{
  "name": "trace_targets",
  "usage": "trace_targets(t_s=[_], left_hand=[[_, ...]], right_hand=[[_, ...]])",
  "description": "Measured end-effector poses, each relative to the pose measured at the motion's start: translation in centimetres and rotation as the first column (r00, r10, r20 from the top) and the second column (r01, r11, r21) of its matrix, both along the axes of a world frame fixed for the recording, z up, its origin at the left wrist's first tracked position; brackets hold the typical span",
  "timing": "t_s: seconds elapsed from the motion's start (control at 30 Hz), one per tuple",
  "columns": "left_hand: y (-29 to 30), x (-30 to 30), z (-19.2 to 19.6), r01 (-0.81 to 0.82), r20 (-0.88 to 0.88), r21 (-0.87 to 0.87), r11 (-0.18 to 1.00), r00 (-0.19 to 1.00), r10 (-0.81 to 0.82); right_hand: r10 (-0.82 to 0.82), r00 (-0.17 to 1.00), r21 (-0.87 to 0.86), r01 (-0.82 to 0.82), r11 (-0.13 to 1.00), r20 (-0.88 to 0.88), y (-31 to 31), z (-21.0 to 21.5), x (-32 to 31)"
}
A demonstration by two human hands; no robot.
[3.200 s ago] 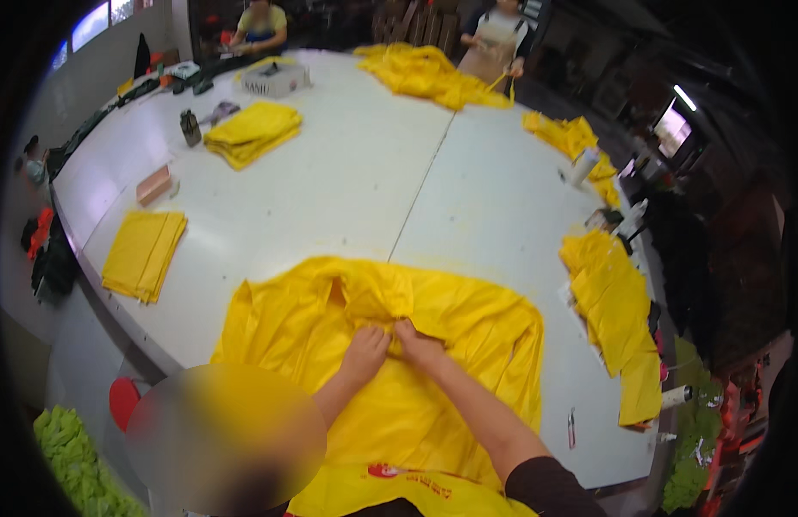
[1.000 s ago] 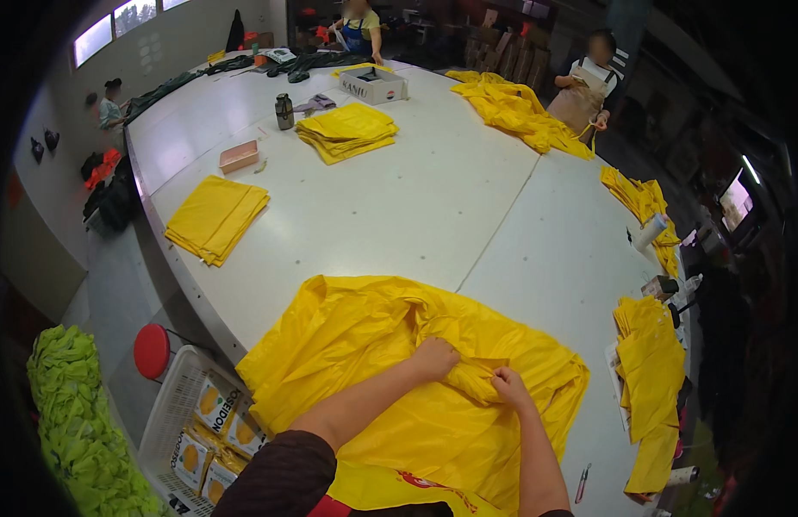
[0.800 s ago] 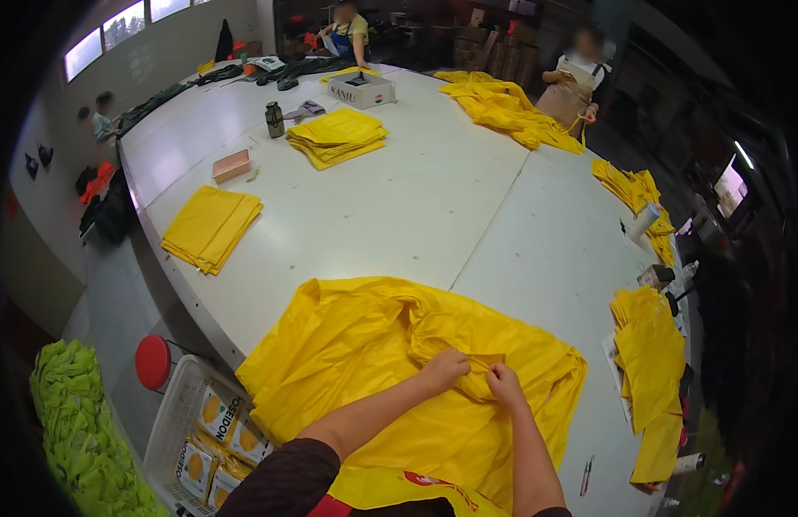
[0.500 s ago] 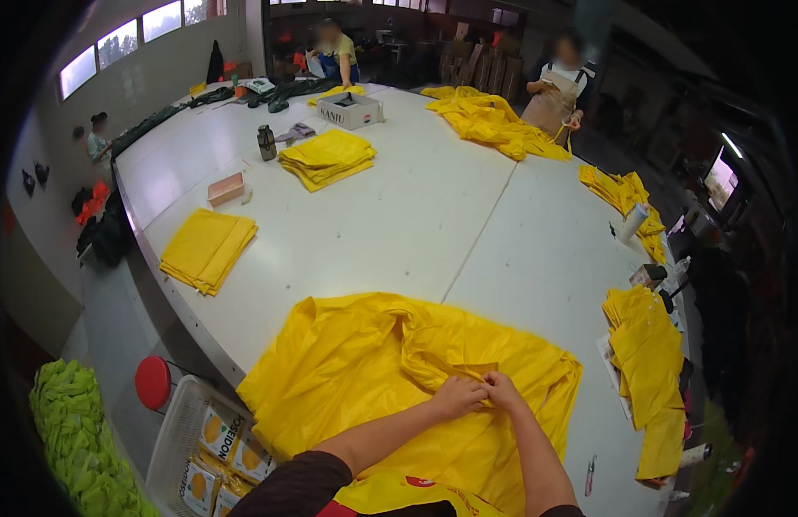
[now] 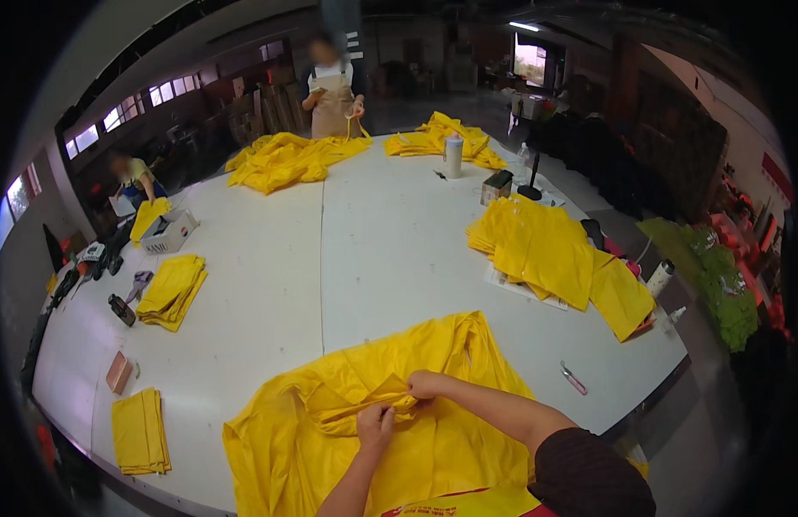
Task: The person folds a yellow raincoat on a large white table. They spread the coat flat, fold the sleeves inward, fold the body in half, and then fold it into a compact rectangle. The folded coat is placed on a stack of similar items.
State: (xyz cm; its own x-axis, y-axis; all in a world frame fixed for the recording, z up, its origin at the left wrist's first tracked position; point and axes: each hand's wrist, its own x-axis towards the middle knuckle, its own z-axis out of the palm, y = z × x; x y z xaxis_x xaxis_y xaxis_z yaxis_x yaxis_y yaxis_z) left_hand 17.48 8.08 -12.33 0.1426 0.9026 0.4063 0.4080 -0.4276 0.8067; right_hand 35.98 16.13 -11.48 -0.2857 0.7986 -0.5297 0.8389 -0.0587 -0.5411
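A shiny yellow raincoat [image 5: 330,470] lies spread in loose folds on the white table, right in front of me. My left hand [image 5: 377,424] is closed on a gathered fold near the middle of the garment. Just beyond it and to the right, my right hand [image 5: 424,385] pinches the same bunched part, with its fingers partly hidden. A short stretch of cloth runs between the two hands. What lies inside the bunched folds cannot be seen.
Folded yellow pieces [image 5: 140,435] and another stack [image 5: 171,291] lie on the left of the white table [image 5: 244,293]. Yellow panels [image 5: 537,250] and a small cutter [image 5: 573,377] are at the right. Beyond the far edge a person [image 5: 334,90] stands beside heaped yellow cloth [image 5: 296,162].
My view has swung to the right. My hands, close together before, are now slightly apart, the right one farther out. Both keep hold of the raincoat's bunched cloth.
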Motion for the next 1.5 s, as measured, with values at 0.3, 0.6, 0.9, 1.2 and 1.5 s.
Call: trace_targets(t_s=[0.3, 0.6, 0.9, 1.2, 1.5], left_hand=[[1.7, -1.2, -2.0, -0.008, 0.135, -0.379, 0.925, 0.989, 0.063], [0.8, -1.4, 0.2, -0.048, 0.174, -0.269, 0.962, 0.98, 0.098], [0.3, -1.7, -0.1, 0.111, -0.054, 0.138, 0.984, 0.993, -0.104], [3.5, -2.4, 5.5, 0.232, -0.347, -0.289, 0.929, 0.879, -0.327], [3.5, -3.0, 2.8, 0.294, -0.148, -0.433, 0.852, 0.909, -0.389]], right_hand=[[-0.667, 0.415, -0.384, 0.581, 0.717, -0.619, -5.1, -3.1, -1.3], [-0.168, 0.926, 0.501, 0.328, 0.801, -0.338, -3.8, 1.7, -3.6], [-0.15, 0.901, 0.505, 0.359, 0.785, -0.407, -6.1, 2.0, -3.3], [0.129, 0.99, 0.656, -0.139, 0.742, 0.064, -5.2, 8.2, -4.2], [0.065, 0.973, 0.481, 0.051, 0.875, -0.222, -5.9, 6.8, -2.5]])
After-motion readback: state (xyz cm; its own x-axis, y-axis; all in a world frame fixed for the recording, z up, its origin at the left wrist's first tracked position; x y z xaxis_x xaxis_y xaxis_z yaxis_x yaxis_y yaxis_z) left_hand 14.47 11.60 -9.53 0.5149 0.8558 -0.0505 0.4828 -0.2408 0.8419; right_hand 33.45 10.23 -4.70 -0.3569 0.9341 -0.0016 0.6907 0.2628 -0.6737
